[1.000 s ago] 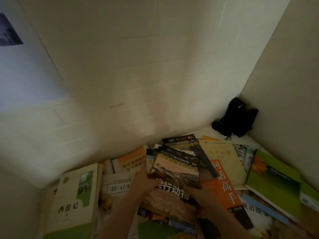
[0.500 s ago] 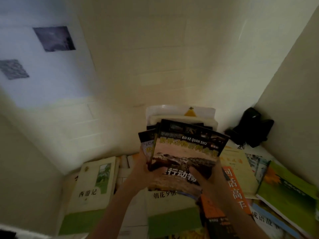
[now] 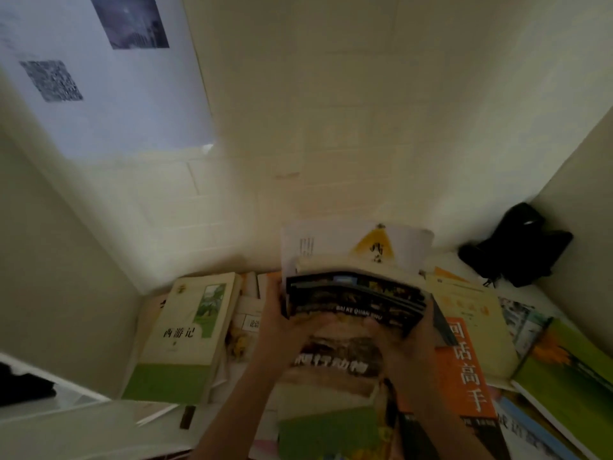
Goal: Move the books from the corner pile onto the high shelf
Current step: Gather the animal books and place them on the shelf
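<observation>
A stack of several books (image 3: 356, 293) with dark covers and a white book with a yellow triangle behind it is lifted above the corner pile. My left hand (image 3: 282, 327) grips the stack's left edge, thumb on the front cover. On the right side my right hand (image 3: 408, 343) grips it. The pile below holds a cream and green book (image 3: 185, 336) at the left, an orange book (image 3: 464, 366) and a green book (image 3: 570, 380) at the right. No high shelf shows in this view.
White brick walls close the corner behind and to both sides. A paper sheet with two dark squares (image 3: 109, 74) hangs at the upper left. A black object (image 3: 517, 247) lies in the far right corner. A white ledge (image 3: 66, 423) runs at the lower left.
Both hands have raised the stack of books off the pile and tilted it more upright. The view has turned upward, showing more wall and the paper sheet.
</observation>
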The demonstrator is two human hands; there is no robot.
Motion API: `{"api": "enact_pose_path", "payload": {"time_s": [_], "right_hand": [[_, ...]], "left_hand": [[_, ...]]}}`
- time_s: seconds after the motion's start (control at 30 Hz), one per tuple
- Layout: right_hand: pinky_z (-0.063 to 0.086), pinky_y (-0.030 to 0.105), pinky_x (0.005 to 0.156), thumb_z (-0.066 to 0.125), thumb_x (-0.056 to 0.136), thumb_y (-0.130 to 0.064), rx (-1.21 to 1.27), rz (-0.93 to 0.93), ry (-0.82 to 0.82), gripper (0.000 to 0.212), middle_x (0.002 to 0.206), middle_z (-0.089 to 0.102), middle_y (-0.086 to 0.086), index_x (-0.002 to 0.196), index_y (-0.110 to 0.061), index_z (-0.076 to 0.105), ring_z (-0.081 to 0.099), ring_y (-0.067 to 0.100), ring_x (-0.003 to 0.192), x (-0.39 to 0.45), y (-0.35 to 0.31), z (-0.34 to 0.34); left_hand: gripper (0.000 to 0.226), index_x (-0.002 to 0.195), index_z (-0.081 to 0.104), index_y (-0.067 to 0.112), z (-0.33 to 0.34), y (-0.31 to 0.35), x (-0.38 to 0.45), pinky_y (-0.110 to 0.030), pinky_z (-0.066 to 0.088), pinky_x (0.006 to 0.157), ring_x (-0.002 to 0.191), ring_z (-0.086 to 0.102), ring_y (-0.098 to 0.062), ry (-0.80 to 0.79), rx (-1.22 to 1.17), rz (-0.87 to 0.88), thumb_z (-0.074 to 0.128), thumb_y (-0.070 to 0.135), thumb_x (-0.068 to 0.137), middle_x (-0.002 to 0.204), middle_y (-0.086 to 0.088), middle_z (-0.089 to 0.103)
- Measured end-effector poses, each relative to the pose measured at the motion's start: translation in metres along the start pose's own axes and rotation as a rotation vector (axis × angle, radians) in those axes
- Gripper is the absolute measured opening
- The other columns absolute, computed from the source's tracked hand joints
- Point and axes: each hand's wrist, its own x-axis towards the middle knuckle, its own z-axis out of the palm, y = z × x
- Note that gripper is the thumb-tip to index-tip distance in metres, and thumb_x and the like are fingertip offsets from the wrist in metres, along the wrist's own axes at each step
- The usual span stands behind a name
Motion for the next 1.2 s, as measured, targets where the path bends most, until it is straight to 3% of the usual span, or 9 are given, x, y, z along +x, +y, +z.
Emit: {"api": "enact_pose_path", "payload": {"time_s": [0.07,0.2,0.33,0.43,0.57,0.83,0.93,1.07,1.2], "right_hand": [[0.054,0.033,0.094,0.070,0.080,0.002,0.028,-0.032,-0.004,0.077,0.128,0.058,-0.004,0.137,-0.034,0.034,0.057,0.008,0.119,0.006,-0.017,0.001],[0.056,0.016,0.076,0.067,0.078,0.009,0.080,-0.048,0.012,0.069,0.123,0.059,0.006,0.136,-0.007,0.034,0.062,0.003,0.107,0.021,-0.035,-0.001],[0.058,0.040,0.084,0.075,0.075,-0.016,-0.004,-0.058,0.092,0.073,0.120,0.061,-0.015,0.137,-0.020,0.038,0.061,0.006,0.111,0.034,-0.038,-0.027],[0.054,0.013,0.078,0.071,0.079,0.002,-0.143,-0.155,0.163,0.063,0.107,0.059,-0.033,0.130,-0.014,0.038,0.058,-0.012,0.104,0.044,-0.033,-0.066],[0.051,0.010,0.081,0.068,0.082,0.002,-0.184,-0.165,0.239,0.059,0.112,0.057,-0.023,0.126,-0.023,0.038,0.057,-0.011,0.105,0.059,-0.021,-0.115],[0.055,0.013,0.064,0.060,0.081,0.017,-0.174,0.008,0.011,0.070,0.111,0.059,-0.008,0.132,-0.021,0.031,0.064,-0.011,0.090,0.056,0.027,-0.129],[0.057,0.027,0.080,0.067,0.081,0.001,-0.183,0.036,0.077,0.068,0.109,0.060,-0.012,0.129,-0.032,0.031,0.060,-0.010,0.098,0.053,0.051,-0.131],[0.058,0.044,0.082,0.071,0.077,-0.009,-0.159,0.077,0.029,0.077,0.122,0.060,0.000,0.141,-0.024,0.031,0.060,0.011,0.114,0.063,0.047,-0.135],[0.054,0.015,0.075,0.075,0.076,-0.001,-0.146,0.112,0.005,0.071,0.116,0.062,-0.004,0.133,-0.018,0.038,0.064,0.003,0.104,0.071,0.053,-0.141]], "left_hand": [[0.067,0.110,0.048,0.031,-0.001,0.013,0.005,-0.019,0.055,0.074,0.099,0.066,-0.004,0.076,-0.022,0.062,0.084,0.006,0.061,0.107,0.010,0.065],[0.065,0.111,0.045,0.025,0.003,0.031,0.017,-0.026,0.057,0.079,0.103,0.065,-0.010,0.055,-0.054,0.169,0.081,0.000,0.063,0.110,0.000,0.064],[0.063,0.111,0.044,0.028,0.031,0.034,0.034,-0.032,0.057,0.083,0.104,0.065,-0.010,-0.018,0.008,0.183,0.085,0.012,0.066,0.107,0.005,0.066],[0.062,0.113,0.044,0.023,0.075,0.030,0.045,-0.041,0.057,0.085,0.105,0.064,-0.013,-0.109,-0.050,0.118,0.086,0.016,0.067,0.109,0.005,0.065],[0.063,0.115,0.044,0.026,0.133,0.019,0.060,-0.039,0.056,0.087,0.106,0.063,-0.011,-0.225,-0.102,0.098,0.082,0.005,0.070,0.108,0.013,0.065],[0.073,0.137,0.037,0.013,0.159,-0.046,0.059,-0.048,0.056,0.084,0.112,0.063,-0.026,-0.355,-0.167,-0.101,0.077,0.002,0.077,0.121,-0.010,0.063],[0.070,0.135,0.036,-0.002,0.156,-0.056,0.051,-0.033,0.059,0.075,0.107,0.066,-0.021,-0.391,-0.182,-0.125,0.064,-0.023,0.074,0.117,-0.015,0.063],[0.058,0.120,0.052,0.003,0.159,-0.047,0.057,-0.018,0.055,0.071,0.093,0.069,-0.005,-0.289,-0.103,-0.106,0.074,-0.015,0.069,0.106,-0.003,0.068],[0.054,0.117,0.056,0.010,0.156,-0.059,0.061,-0.020,0.055,0.077,0.100,0.068,-0.009,-0.351,-0.041,-0.111,0.078,-0.005,0.070,0.103,0.001,0.072]]}}
